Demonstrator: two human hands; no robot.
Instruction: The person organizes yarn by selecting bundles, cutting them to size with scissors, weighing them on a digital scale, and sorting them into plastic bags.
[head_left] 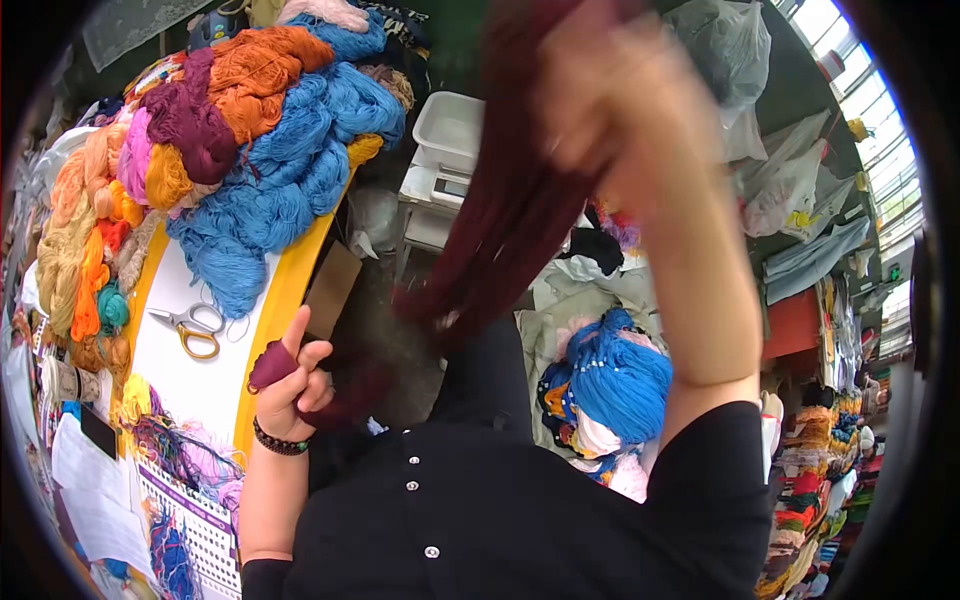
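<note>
- A long, dark maroon skein of soft yarn [490, 215] is suspended in front of the torso, slanting down and leftward from the raised right hand; its outline is blurred.
- The right hand [600, 110] is held high, with its fingers curled around the upper part of the skein; individual finger positions are obscured by blur.
- The left hand [295, 385] is held low beside the table edge. Its index finger is pointed upward; the remaining fingers are bent around a short maroon length of yarn [270, 366], which protrudes on the outer side.
- Whether this length is joined to the suspended skein cannot be determined because of blur.
- A dark beaded bracelet [280, 440] is worn on the left wrist.
- A white tabletop with a yellow border [165, 365] is located at the left. Metal scissors with gold-coloured and silver-coloured handle loops [181, 321] are laid on it.
- A large heap of blue yarn [290, 180] is piled at the far end, with orange yarn [262, 75] lying against it.
- A shallow white plastic tray [450, 130] is positioned beyond the skein.
- A bright blue yarn bundle [615, 390] is placed beneath the right forearm.
</note>
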